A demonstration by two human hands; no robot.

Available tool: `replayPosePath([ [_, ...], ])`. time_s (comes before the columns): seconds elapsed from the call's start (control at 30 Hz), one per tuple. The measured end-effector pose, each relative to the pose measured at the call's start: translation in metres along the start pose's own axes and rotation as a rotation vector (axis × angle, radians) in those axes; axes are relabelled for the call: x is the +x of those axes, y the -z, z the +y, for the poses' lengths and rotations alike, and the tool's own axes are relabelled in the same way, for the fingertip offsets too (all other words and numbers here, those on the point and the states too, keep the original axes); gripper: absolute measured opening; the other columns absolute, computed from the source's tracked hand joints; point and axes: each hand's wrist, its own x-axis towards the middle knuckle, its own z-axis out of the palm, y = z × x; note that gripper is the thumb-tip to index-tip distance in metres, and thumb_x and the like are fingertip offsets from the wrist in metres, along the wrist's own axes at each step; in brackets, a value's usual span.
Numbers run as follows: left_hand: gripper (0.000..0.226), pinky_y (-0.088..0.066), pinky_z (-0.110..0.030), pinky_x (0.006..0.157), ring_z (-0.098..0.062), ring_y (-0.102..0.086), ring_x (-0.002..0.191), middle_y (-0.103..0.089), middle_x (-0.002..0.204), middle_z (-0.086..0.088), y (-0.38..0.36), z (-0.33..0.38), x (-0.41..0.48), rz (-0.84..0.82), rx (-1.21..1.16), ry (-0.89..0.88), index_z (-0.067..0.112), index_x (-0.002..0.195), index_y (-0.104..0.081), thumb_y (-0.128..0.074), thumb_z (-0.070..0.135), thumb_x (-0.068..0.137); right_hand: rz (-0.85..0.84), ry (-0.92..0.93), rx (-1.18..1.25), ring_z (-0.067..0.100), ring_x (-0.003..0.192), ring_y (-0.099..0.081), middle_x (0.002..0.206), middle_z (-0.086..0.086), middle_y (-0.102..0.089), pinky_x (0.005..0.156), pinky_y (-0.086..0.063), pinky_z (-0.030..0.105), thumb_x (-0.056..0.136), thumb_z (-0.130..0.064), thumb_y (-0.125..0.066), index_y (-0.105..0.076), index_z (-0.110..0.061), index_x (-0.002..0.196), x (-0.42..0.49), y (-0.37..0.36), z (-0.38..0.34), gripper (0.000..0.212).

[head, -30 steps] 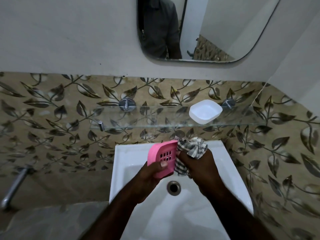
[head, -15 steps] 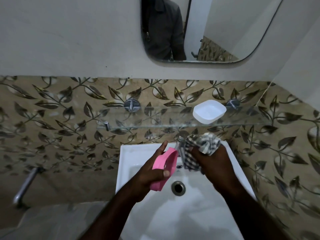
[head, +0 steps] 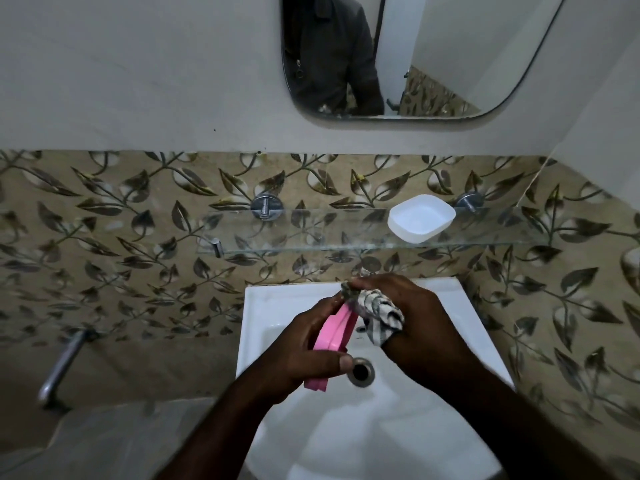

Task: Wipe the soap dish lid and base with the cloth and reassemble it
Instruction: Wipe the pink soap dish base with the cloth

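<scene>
Over the white sink, my left hand [head: 308, 351] grips the pink soap dish lid [head: 334, 332] edge-on, thumb across its lower end. My right hand [head: 412, 317] holds a bunched checked cloth [head: 375, 311] pressed against the lid's upper right edge. The white soap dish base [head: 420, 218] sits apart on the glass shelf above, open side up. Most of the lid's slotted face is turned away and hidden.
The glass shelf [head: 311, 233] with its chrome brackets juts out above the sink [head: 270, 306], whose drain [head: 361, 371] lies just below my hands. A mirror [head: 450, 64] hangs higher up. A chrome pipe [head: 62, 365] sticks out at lower left. Leaf-patterned tiles cover the walls.
My left hand has turned the pink lid from face-on to edge-on. My right hand has slid the cloth up to the lid's top edge.
</scene>
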Motion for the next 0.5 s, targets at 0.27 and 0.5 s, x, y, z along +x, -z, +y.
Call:
replayPosePath([
  [0.27, 0.044, -0.041, -0.009, 0.050, -0.001, -0.054, 0.050, -0.062, 0.058, 0.007, 0.006, 0.001, -0.003, 0.031, -0.048, 0.002, 0.017, 0.105, -0.062, -0.070, 0.016, 0.061, -0.108, 0.175, 0.105, 0.004, 0.112, -0.056, 0.115, -0.017, -0.057, 0.095, -0.043, 0.018, 0.071, -0.017, -0.066, -0.065, -0.027, 0.116, -0.004, -0.003, -0.014, 0.047],
  [0.5, 0.108, -0.039, -0.015, 0.041, -0.003, -0.050, 0.039, -0.066, 0.062, -0.005, 0.004, 0.001, -0.009, -0.050, -0.001, 0.077, 0.017, 0.150, -0.020, -0.071, 0.016, 0.055, -0.135, 0.421, -0.004, 0.008, 0.108, -0.057, 0.114, -0.010, -0.062, 0.093, -0.045, 0.025, 0.079, -0.015, -0.073, -0.070, -0.020, 0.111, -0.013, 0.000, -0.029, 0.033],
])
